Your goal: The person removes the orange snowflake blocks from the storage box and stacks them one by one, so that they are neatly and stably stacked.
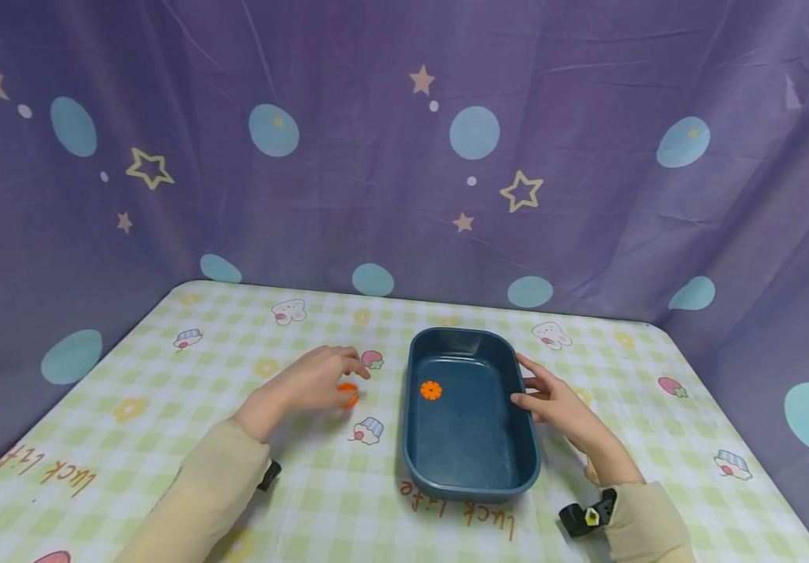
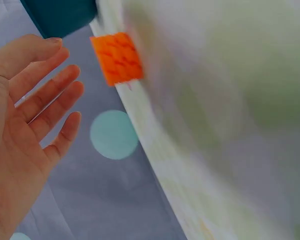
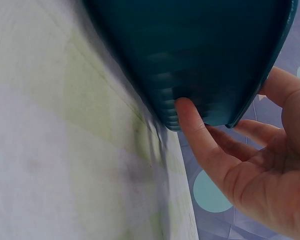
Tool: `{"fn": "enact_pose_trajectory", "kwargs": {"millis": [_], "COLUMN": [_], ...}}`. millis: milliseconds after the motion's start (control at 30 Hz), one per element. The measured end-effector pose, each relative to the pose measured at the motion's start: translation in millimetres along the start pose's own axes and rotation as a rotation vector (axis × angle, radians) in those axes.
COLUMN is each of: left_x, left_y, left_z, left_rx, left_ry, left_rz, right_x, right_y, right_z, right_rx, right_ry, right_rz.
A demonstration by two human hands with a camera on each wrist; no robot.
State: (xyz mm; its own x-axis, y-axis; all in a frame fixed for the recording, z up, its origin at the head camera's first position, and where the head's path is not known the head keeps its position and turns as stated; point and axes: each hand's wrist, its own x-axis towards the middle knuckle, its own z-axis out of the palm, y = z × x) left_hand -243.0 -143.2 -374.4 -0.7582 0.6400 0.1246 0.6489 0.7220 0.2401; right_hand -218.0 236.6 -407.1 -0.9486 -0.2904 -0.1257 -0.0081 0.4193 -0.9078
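Note:
A dark blue rectangular tray (image 1: 471, 450) stands on the table, with a flat orange disc (image 1: 431, 390) with a spoke-like pattern lying inside it, left of the middle. At the tray's right wall, my right hand (image 1: 552, 403) grips the rim, thumb over the edge; in the right wrist view its fingers (image 3: 192, 117) touch the outer wall. To the left, my left hand (image 1: 320, 379) hovers over an orange ring-like piece (image 1: 350, 396), partly hidden in the head view. The left wrist view shows this piece's ridged orange side (image 2: 116, 59), apart from the loosely spread fingers (image 2: 60, 95).
A checked cloth with printed flowers, cupcakes and letters covers the table (image 1: 292, 500). Behind it and at both sides hangs a purple curtain (image 1: 348, 195) with stars and dots. Each wrist wears a black camera mount (image 1: 584, 518).

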Motion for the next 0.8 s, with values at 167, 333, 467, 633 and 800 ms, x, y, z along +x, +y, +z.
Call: {"fn": "enact_pose_trajectory", "kwargs": {"millis": [167, 333, 467, 633, 800], "left_x": [13.8, 28.6, 40.2, 51.8, 61.8], "left_y": [12.9, 26.6, 36.3, 45.2, 53.5], "left_z": [-5.4, -8.7, -8.7, -8.8, -6.2], "left_rx": [0.037, 0.073, 0.092, 0.132, 0.156], "left_ry": [-0.01, -0.02, -0.017, 0.009, -0.013], "left_rz": [0.031, 0.055, 0.081, 0.138, 0.171], "right_x": [0.8, 0.7, -0.3, -1.3, 0.0], "right_y": [1.4, 1.0, 0.5, -0.6, -0.7], "right_z": [0.0, 0.0, -0.8, -1.3, -0.4], "right_rx": [0.006, 0.01, 0.008, 0.008, 0.014], "right_ry": [-0.001, -0.004, -0.007, -0.02, -0.014], "right_rz": [-0.001, -0.003, -0.005, -0.02, -0.012]}}
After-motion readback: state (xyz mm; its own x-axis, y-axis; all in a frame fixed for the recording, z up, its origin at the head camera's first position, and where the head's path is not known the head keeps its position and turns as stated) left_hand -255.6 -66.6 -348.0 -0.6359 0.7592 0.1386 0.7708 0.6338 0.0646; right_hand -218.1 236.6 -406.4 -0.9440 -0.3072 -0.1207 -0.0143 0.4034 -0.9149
